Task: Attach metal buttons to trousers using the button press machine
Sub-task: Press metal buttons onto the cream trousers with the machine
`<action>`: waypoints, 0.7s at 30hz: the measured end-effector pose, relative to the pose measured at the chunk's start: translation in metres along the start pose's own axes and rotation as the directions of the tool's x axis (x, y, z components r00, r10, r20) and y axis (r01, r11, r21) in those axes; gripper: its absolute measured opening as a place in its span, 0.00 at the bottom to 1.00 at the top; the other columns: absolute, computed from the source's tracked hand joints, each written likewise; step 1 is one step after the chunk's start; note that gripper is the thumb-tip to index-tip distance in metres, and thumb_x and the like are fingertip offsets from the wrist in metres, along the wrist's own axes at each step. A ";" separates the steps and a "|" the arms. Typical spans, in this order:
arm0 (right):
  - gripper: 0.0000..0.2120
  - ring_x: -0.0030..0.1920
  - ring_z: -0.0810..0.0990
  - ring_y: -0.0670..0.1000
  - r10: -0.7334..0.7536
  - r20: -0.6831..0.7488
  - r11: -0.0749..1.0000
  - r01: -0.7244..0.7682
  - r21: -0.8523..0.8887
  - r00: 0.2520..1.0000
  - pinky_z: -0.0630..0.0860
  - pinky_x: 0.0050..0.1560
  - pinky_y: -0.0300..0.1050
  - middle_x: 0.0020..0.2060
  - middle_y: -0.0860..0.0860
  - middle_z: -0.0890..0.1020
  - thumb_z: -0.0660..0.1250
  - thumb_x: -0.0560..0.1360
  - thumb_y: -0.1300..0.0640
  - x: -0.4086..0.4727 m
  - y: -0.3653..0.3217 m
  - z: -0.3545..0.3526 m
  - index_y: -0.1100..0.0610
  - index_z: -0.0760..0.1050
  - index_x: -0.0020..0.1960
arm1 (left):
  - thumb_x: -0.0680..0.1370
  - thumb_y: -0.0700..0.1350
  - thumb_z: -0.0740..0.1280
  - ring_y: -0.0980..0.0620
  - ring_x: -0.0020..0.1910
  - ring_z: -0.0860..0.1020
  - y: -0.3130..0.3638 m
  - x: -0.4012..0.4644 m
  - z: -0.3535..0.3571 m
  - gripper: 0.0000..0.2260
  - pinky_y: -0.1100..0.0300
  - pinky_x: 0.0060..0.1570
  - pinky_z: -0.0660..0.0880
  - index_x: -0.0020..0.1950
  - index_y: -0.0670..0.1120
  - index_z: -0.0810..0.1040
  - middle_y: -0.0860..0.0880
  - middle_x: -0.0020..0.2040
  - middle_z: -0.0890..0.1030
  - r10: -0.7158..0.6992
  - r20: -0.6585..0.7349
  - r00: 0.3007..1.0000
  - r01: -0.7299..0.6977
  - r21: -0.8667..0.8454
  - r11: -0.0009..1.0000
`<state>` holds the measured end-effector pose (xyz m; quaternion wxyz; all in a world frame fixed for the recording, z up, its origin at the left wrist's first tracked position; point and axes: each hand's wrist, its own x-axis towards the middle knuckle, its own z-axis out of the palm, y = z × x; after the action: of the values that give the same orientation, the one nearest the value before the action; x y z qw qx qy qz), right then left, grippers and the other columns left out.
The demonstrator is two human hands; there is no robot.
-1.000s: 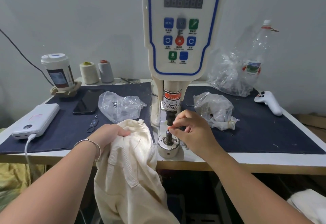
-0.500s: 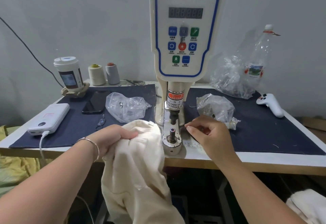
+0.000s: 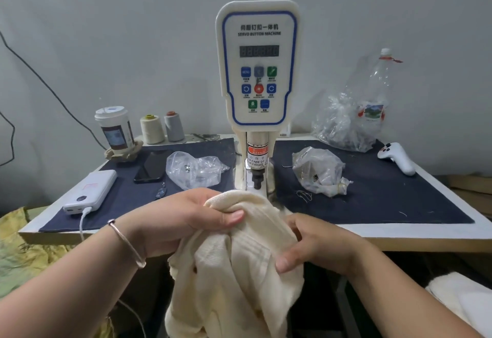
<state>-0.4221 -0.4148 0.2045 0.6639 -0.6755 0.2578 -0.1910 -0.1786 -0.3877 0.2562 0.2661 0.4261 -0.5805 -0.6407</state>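
Observation:
Cream trousers [image 3: 239,263] hang over the table's front edge, bunched up in front of the white servo button machine [image 3: 258,71]. My left hand [image 3: 191,220] grips the upper fold of the fabric, thumb on top. My right hand [image 3: 314,244] holds the cloth from the right side, fingers curled round it. The raised fabric hides the machine's lower die; the black upper punch [image 3: 257,178] shows just above the cloth. No button is visible in either hand.
Clear bags of metal parts lie left [image 3: 194,170] and right [image 3: 319,172] of the machine on the dark mat [image 3: 386,199]. A phone [image 3: 153,166], power bank [image 3: 91,191], cup [image 3: 115,130], two thread cones [image 3: 162,127], a bottle [image 3: 372,98] and white controller [image 3: 398,158] stand around.
My right hand left the lower die, drew back from the machine and took hold of the trousers. Both hands have lifted the fabric up over the die.

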 end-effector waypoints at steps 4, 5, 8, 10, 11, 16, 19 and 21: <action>0.13 0.43 0.84 0.51 0.062 -0.054 0.980 -0.050 0.194 0.997 0.78 0.46 0.42 0.43 0.55 0.85 0.73 0.64 0.68 -0.009 0.010 -0.020 0.61 0.83 0.48 | 0.70 0.45 0.75 0.37 0.54 0.82 -0.013 0.004 -0.006 0.19 0.46 0.56 0.79 0.58 0.38 0.82 0.34 0.57 0.82 -0.138 -0.099 0.985 0.140 0.014 0.990; 0.13 0.42 0.84 0.51 0.082 -0.077 0.966 -0.060 0.253 0.994 0.79 0.45 0.42 0.43 0.56 0.85 0.76 0.63 0.66 -0.009 0.009 -0.025 0.61 0.83 0.48 | 0.69 0.46 0.76 0.38 0.52 0.82 -0.017 0.007 -0.007 0.20 0.46 0.55 0.79 0.58 0.37 0.82 0.33 0.56 0.82 -0.191 -0.115 0.975 0.194 0.012 0.981; 0.19 0.44 0.84 0.55 0.218 -0.201 0.902 -0.119 0.415 0.955 0.81 0.47 0.49 0.48 0.60 0.84 0.78 0.63 0.60 0.003 0.004 -0.038 0.63 0.82 0.53 | 0.71 0.43 0.77 0.40 0.50 0.81 -0.030 0.021 -0.005 0.18 0.46 0.54 0.79 0.56 0.34 0.82 0.33 0.57 0.81 -0.290 -0.148 0.945 0.279 -0.091 0.956; 0.13 0.47 0.84 0.58 0.372 -0.287 0.855 -0.205 0.477 0.883 0.79 0.53 0.55 0.53 0.62 0.83 0.71 0.70 0.61 0.016 0.001 -0.042 0.63 0.81 0.54 | 0.74 0.41 0.73 0.40 0.52 0.81 -0.038 0.034 -0.004 0.15 0.46 0.56 0.78 0.59 0.36 0.82 0.34 0.59 0.81 -0.336 -0.189 0.923 0.293 -0.223 0.930; 0.09 0.46 0.84 0.59 0.449 -0.316 0.821 -0.247 0.514 0.836 0.78 0.54 0.56 0.52 0.61 0.84 0.69 0.73 0.61 0.022 0.000 -0.044 0.63 0.82 0.52 | 0.75 0.41 0.71 0.41 0.53 0.81 -0.042 0.041 -0.004 0.16 0.46 0.58 0.77 0.61 0.37 0.81 0.35 0.60 0.81 -0.364 -0.210 0.908 0.298 -0.289 0.910; 0.07 0.47 0.82 0.58 0.560 -0.424 0.790 -0.303 0.533 0.712 0.77 0.56 0.57 0.43 0.60 0.85 0.69 0.76 0.58 0.052 0.003 -0.055 0.62 0.81 0.50 | 0.74 0.48 0.74 0.40 0.57 0.81 -0.054 0.073 -0.011 0.20 0.45 0.65 0.73 0.61 0.39 0.82 0.37 0.59 0.82 -0.435 -0.333 0.837 0.300 -0.386 0.872; 0.09 0.44 0.82 0.57 0.548 -0.457 0.798 -0.275 0.536 0.701 0.78 0.51 0.54 0.39 0.59 0.85 0.70 0.75 0.55 0.061 0.003 -0.061 0.62 0.80 0.47 | 0.73 0.53 0.75 0.42 0.49 0.82 -0.055 0.088 -0.015 0.18 0.51 0.57 0.75 0.55 0.40 0.85 0.39 0.48 0.84 -0.390 -0.424 0.818 0.260 -0.333 0.907; 0.11 0.45 0.83 0.58 0.500 -0.474 0.816 -0.212 0.537 0.725 0.78 0.52 0.54 0.41 0.60 0.85 0.70 0.75 0.55 0.064 0.004 -0.065 0.63 0.80 0.50 | 0.73 0.54 0.75 0.46 0.42 0.78 -0.055 0.097 -0.019 0.16 0.54 0.49 0.70 0.50 0.42 0.85 0.44 0.41 0.82 -0.332 -0.445 0.832 0.224 -0.280 0.934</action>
<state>-0.4102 -0.5053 0.1980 0.7093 -0.3447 0.5301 -0.3115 -0.2023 -0.4682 0.1805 0.3510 0.6217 -0.3535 -0.6044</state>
